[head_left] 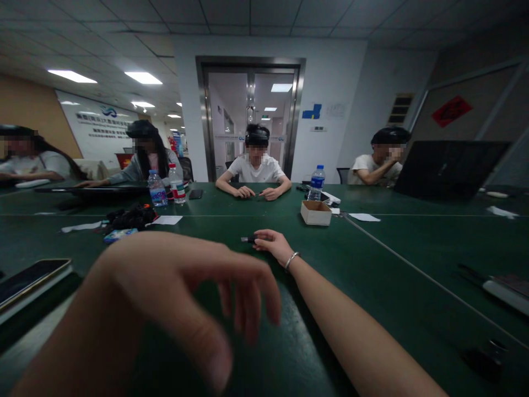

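My right hand [273,246], with a silver bracelet [291,261] at its wrist, reaches forward over the green table [314,309]. Its thumb and fingers pinch a small black USB plug [247,239] whose silver end points left. Whether a cable hangs from the plug is hidden by the fingers. Close to the camera, my left hand [185,286] is raised above the table, slightly blurred. Its thumb is spread from the bent fingers, and nothing shows between them.
A small open cardboard box [316,214] stands ahead right, beside a water bottle [317,182]. Two bottles [157,188] and a black tangled bundle [130,216] are ahead left. A phone [33,284] lies at the left. Across the table sits a person [256,165]; a laptop [448,168] is far right.
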`<state>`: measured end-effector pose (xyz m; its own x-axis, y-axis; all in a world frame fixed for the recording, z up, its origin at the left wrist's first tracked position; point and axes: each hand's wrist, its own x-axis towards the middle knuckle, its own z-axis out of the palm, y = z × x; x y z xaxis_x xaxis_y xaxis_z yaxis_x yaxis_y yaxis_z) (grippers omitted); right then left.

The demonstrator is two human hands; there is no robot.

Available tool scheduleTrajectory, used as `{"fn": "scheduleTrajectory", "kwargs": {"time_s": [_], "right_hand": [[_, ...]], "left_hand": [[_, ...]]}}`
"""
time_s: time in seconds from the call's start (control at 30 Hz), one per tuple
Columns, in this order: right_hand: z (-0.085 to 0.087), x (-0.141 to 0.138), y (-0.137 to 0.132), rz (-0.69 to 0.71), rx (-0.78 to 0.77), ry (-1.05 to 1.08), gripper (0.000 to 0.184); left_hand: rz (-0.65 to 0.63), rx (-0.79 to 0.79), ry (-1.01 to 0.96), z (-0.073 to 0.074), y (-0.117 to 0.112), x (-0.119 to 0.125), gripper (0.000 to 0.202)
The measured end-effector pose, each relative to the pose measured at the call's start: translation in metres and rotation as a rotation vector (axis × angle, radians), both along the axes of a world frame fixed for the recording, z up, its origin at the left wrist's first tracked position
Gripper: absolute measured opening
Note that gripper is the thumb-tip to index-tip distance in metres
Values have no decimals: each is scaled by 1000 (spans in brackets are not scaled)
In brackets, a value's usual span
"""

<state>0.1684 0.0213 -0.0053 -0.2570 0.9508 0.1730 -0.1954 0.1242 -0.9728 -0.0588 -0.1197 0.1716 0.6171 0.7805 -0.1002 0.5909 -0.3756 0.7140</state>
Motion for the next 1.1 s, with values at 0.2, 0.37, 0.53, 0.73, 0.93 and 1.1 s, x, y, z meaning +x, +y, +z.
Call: {"fn": "scheduleTrajectory", "kwargs": {"time_s": [0.2,0.37,0.53,0.73,0.93,1.1], "right_hand": [[0,1,0,7,9,-4,39],[-1,1,2,21,20,-43,37],[0,0,-1,32,41,-66,37],[1,1,-2,28,51,-81,36],[0,0,-1,23,48,-72,37],[1,0,-2,27,52,-84,37]], "left_hand": [[392,328,303,-79,79,51,54],[484,134,-46,-157,125,43,51],[450,121,-221,-174,126,41,57],[462,287,-106,-174,121,44,51],[439,361,-185,-171,119,43,36],[475,311,-99,-172,122,42,52]]}}
